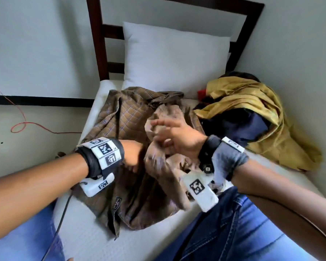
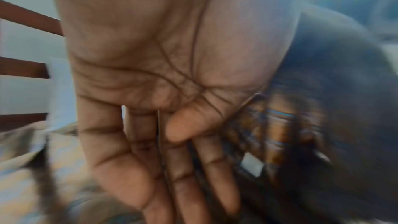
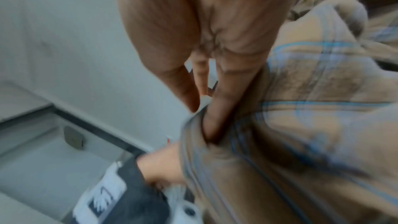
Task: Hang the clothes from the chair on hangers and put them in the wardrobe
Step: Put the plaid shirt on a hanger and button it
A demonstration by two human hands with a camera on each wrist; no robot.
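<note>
Brown plaid shirt (image 1: pixel 120 117) lies spread on the bed (image 1: pixel 79 230), near the pillow (image 1: pixel 173 59). Right hand (image 1: pixel 179 136) has a raised fold pinched. Left hand (image 1: pixel 133 153) at the cloth, fingers straight.

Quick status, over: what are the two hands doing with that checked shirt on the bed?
Left hand open, at the brown checked shirt. Right hand fingers tucked in its fabric. No hanger in view. Yellow garment pile alongside.

Shirt (image 1: pixel 132 129) on mattress (image 1: pixel 83 232) before pillow (image 1: pixel 173 59), clothes pile (image 1: pixel 252 117) perhaps touching, right
</note>
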